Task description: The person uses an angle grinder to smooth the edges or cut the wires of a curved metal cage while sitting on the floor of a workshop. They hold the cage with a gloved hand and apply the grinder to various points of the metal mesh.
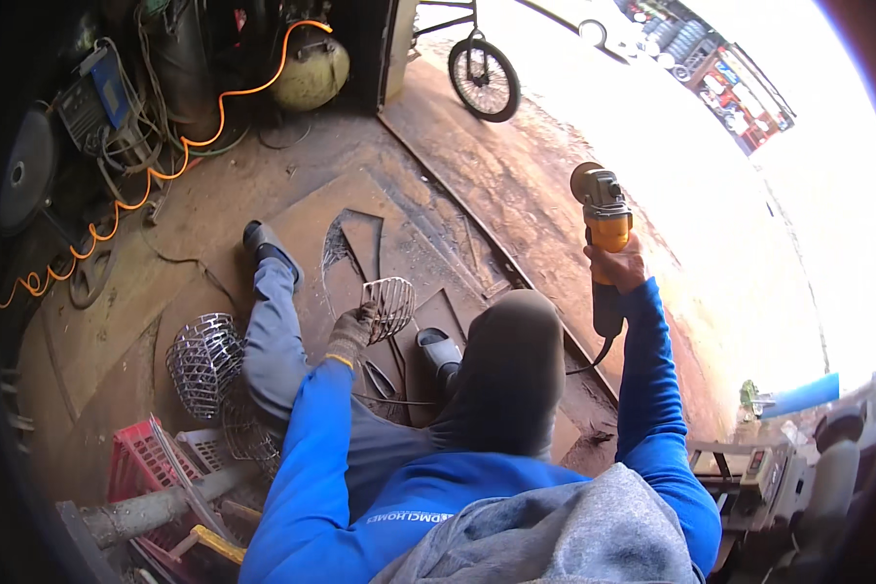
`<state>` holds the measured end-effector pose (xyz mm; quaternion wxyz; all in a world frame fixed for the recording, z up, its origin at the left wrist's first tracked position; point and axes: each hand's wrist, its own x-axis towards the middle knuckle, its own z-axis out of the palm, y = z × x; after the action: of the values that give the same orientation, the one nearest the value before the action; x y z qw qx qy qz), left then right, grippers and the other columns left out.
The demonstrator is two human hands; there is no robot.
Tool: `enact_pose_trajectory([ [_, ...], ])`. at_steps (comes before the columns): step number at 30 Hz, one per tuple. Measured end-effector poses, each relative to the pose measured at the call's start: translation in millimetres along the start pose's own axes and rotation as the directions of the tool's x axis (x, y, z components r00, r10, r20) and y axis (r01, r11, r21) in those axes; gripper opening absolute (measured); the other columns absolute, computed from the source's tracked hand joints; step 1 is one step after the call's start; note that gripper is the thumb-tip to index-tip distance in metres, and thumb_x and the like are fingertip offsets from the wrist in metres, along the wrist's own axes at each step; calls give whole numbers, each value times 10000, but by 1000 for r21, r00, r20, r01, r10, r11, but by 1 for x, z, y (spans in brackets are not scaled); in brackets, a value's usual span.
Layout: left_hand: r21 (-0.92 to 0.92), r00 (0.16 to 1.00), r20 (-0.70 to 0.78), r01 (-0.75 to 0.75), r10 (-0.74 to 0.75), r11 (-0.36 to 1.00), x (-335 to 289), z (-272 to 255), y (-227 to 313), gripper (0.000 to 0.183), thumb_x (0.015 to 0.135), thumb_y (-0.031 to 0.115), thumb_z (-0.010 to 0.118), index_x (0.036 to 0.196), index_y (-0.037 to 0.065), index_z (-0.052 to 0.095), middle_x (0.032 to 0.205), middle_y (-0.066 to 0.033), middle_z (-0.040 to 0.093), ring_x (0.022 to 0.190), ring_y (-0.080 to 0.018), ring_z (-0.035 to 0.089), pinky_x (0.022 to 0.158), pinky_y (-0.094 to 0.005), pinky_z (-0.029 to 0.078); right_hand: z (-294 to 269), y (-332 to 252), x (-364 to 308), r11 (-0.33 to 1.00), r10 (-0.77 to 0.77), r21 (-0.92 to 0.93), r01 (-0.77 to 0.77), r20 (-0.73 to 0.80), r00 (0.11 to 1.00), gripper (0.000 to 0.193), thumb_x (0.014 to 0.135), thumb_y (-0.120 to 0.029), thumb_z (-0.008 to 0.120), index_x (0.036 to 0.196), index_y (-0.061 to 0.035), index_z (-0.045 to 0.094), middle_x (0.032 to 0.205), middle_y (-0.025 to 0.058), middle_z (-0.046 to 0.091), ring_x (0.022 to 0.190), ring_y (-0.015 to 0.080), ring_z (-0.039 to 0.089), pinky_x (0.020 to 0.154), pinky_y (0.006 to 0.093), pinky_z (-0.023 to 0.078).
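My left hand (350, 333), in a dark knit work glove, grips a small metal wire basket (393, 304) by its near left side, low over the floor between my feet. Held out to the right, my right hand (621, 267) wraps round the body of a yellow and black angle grinder (608, 229). The grinder's head and round disc (586, 181) point up and away, well apart from the basket. Its cord runs back toward my knee. Whether the disc is spinning cannot be told.
More wire baskets (204, 362) stand left of my leg, beside a red plastic crate (138, 465). Flat metal sheets (307, 219) cover the floor. An orange coiled hose (222, 112) runs to a tank (311, 73). A metal floor rail (448, 200) crosses toward a bicycle wheel (484, 82).
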<state>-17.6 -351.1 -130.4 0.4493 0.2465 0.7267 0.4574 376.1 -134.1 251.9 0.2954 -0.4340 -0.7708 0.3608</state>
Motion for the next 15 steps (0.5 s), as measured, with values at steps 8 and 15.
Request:
enact_pose_trajectory([
  [8, 336, 998, 21, -56, 53, 940, -7, 8, 22, 705, 975, 713, 454, 1037, 88, 775, 968, -204, 751, 950, -386, 717, 815, -466, 542, -45, -56, -105, 1000, -29, -4, 29, -188, 982, 295, 805, -153, 784, 1049, -33, 668, 898, 7, 670, 797, 123, 622, 718, 305, 516],
  [15, 455, 996, -39, -52, 78, 889, -25, 6, 42, 626, 965, 652, 505, 1108, 104, 770, 1124, -217, 717, 1106, -450, 659, 922, -507, 517, -73, -103, -143, 998, 8, 55, 2, -191, 982, 274, 820, -104, 777, 1054, -29, 655, 854, 23, 660, 715, 126, 647, 622, 295, 526],
])
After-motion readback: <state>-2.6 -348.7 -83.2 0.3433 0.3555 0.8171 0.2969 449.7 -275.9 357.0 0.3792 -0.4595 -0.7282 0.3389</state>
